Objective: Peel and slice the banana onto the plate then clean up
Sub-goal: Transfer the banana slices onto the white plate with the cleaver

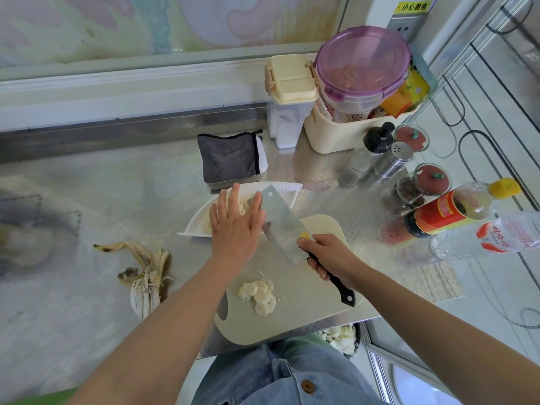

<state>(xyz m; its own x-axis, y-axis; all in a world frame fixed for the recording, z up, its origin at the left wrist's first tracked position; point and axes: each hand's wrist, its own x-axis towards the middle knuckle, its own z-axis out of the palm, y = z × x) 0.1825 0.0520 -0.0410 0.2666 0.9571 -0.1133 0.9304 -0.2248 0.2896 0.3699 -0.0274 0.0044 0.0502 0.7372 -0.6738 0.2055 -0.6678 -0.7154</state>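
Gripping a cleaver [282, 226] over the plate [196, 220], the right hand [328, 257] could nick the open left hand [233, 228] touching its blade.

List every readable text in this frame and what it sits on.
"小心触电": yellow warning sticker, top right wall.
Water bottle label: red characters, blurred.
Sauce bottle label: unreadable.
Cleaver sticker: too small.
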